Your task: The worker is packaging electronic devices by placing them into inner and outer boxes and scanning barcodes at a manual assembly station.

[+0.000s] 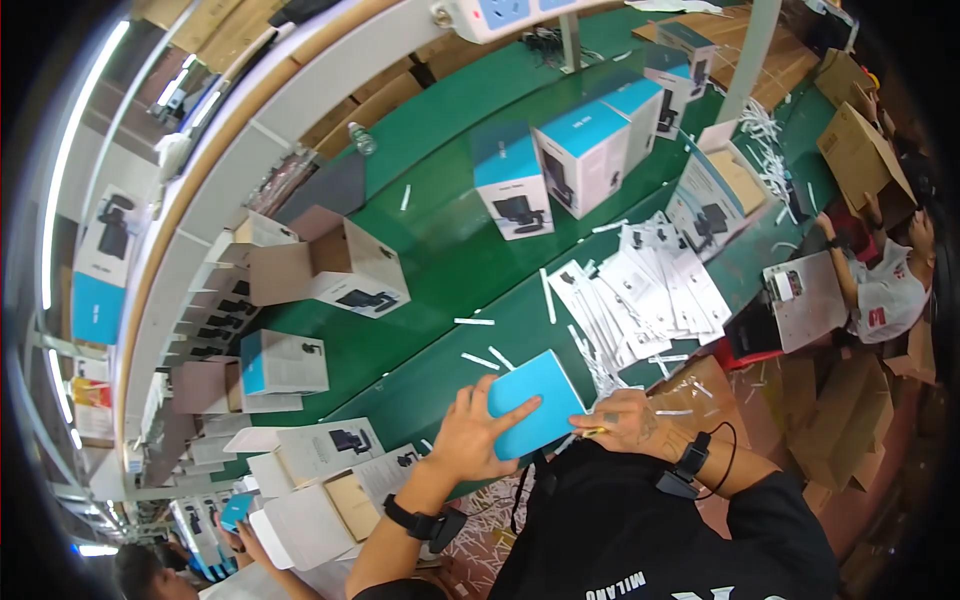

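A box with a bright blue face and a white side (pixel 535 408) is tilted at the front edge of the green table. My left hand (pixel 472 428) grips it from the left, thumb and fingers spread across the blue face. My right hand (pixel 625 422) is closed at the box's right edge, with a small thin yellow thing (pixel 597 431) between its fingers; its kind is too small to tell. Behind the box lies a spread pile of white leaflets (pixel 650 290) with small dark pictures.
White-and-blue product boxes (pixel 585 150) stand across the table (pixel 440 230). Open boxes (pixel 360 270) sit at left, another (pixel 720 190) at right. Paper strips (pixel 475 321) litter the table. Co-workers' hands show at far right (pixel 835 240) and lower left (pixel 240 540).
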### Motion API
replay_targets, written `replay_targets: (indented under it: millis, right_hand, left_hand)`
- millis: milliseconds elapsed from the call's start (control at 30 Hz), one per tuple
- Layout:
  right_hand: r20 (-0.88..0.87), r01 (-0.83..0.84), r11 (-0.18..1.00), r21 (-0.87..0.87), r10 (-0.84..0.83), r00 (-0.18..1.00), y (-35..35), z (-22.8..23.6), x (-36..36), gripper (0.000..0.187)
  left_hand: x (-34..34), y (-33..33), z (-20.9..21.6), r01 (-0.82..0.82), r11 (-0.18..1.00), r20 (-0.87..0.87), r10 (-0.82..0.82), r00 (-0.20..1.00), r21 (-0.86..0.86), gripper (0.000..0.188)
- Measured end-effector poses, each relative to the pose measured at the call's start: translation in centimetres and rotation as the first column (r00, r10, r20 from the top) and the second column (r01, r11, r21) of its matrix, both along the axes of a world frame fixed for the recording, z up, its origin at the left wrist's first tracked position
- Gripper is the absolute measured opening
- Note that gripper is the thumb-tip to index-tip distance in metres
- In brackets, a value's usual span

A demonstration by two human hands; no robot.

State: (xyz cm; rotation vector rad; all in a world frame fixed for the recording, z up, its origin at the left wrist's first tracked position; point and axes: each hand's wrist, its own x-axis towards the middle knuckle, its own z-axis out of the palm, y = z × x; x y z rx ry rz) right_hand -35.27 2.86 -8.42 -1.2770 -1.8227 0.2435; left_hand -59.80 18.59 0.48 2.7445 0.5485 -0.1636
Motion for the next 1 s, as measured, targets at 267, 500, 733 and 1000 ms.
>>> replay_targets:
  millis: [267,500,733,1000]
  right_hand:
    - [-0.083,0.378,0.840,-0.389,-0.441,0.894,-4.0,-2.1,8.0,0.026]
    - [0.008,0.399,0.747,-0.532,-0.467,0.884,-3.6,0.8,5.2,0.040]
    - [0.289,0.778,0.439,-0.450,-0.752,0.592,1.7,-2.6,11.1,0.057]
    - [0.661,0.672,0.363,-0.645,-0.176,0.729,1.8,-15.4,15.2,0.059]
  left_hand:
    - [1.4,6.7,-2.3,-0.394,0.917,0.369,0.347,0.862,0.060,0.089]
    - [7.9,23.8,-1.1,-0.873,0.485,0.302,0.825,0.477,0.055,0.100]
    - [5.1,31.7,-1.1,-0.829,0.524,0.013,0.844,0.537,0.197,0.079]
    - [-4.3,30.5,-0.1,-0.477,0.646,-0.161,0.678,0.717,0.596,0.018]
